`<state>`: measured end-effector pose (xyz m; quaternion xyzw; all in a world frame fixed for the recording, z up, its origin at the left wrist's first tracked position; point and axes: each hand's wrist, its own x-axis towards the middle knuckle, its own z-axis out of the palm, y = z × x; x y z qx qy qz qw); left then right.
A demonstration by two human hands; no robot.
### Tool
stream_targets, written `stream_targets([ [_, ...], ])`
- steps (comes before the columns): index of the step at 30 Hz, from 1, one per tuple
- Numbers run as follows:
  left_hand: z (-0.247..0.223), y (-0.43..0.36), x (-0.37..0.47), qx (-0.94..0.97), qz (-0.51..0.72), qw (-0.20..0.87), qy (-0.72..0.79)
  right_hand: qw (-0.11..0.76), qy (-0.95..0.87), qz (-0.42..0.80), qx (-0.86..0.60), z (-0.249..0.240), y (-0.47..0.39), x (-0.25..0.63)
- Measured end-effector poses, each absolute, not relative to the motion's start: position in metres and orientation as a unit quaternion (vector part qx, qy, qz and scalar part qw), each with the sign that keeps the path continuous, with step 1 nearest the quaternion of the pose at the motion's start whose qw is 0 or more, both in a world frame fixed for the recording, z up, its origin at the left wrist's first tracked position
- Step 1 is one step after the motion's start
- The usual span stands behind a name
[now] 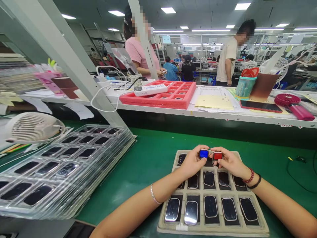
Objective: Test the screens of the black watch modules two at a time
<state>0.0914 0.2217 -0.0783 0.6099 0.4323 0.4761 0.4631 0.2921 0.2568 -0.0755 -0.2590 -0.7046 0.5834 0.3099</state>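
My left hand (194, 161) pinches a watch with a lit blue screen (203, 153) over the back row of a beige tray (211, 229). Close beside it, my right hand (229, 161) holds a watch with a lit red screen (218, 156). Both screens face up toward the camera. Below my hands, the tray's compartments hold several dark-screened watches (210, 206) on black pads. My hands and wrists hide parts of the back and middle rows.
Stacked clear trays (86, 153) of dark screens stand at left beside a white fan (36, 127). A shelf (213, 114) crosses behind, bearing a red foam tray (183, 103), papers, cups and a pink fan (300, 111). A cable lies at right. People are beyond.
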Motion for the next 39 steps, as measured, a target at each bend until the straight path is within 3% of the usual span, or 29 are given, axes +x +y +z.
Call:
stream_targets([
  [39,-0.0801,0.2216,0.0899,0.624,0.484,0.458,0.408,0.300,-0.704,0.590,-0.257,-0.0762,0.2584,0.2929],
])
